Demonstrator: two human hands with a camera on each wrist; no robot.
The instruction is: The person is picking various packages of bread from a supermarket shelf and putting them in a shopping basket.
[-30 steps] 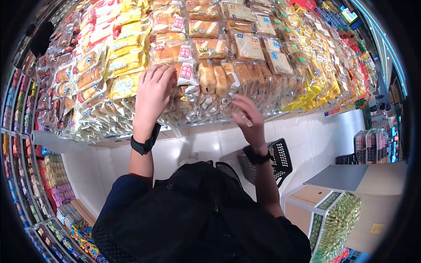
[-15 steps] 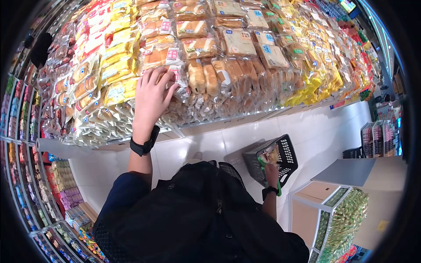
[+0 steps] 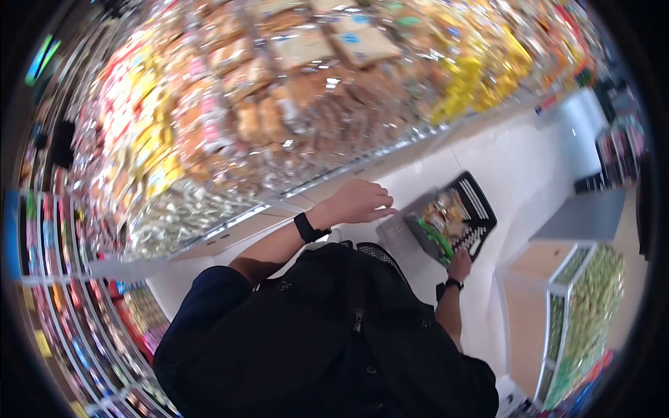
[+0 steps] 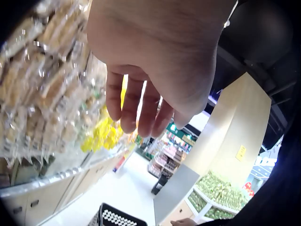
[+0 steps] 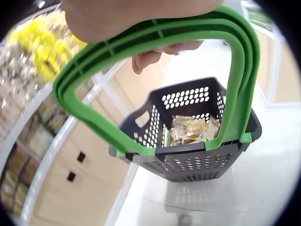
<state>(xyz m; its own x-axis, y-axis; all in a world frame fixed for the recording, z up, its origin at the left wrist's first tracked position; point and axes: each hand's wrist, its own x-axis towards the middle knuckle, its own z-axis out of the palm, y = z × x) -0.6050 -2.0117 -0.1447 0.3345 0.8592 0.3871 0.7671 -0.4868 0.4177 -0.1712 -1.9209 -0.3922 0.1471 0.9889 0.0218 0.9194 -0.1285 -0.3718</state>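
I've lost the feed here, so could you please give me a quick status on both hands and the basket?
Right hand grips green handles of basket; bread packet inside. Left hand open, empty, beside bread shelf. Nothing in the way.

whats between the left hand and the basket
Nothing: in the head view only bare white floor separates the left hand from the basket, which hangs from the right hand.
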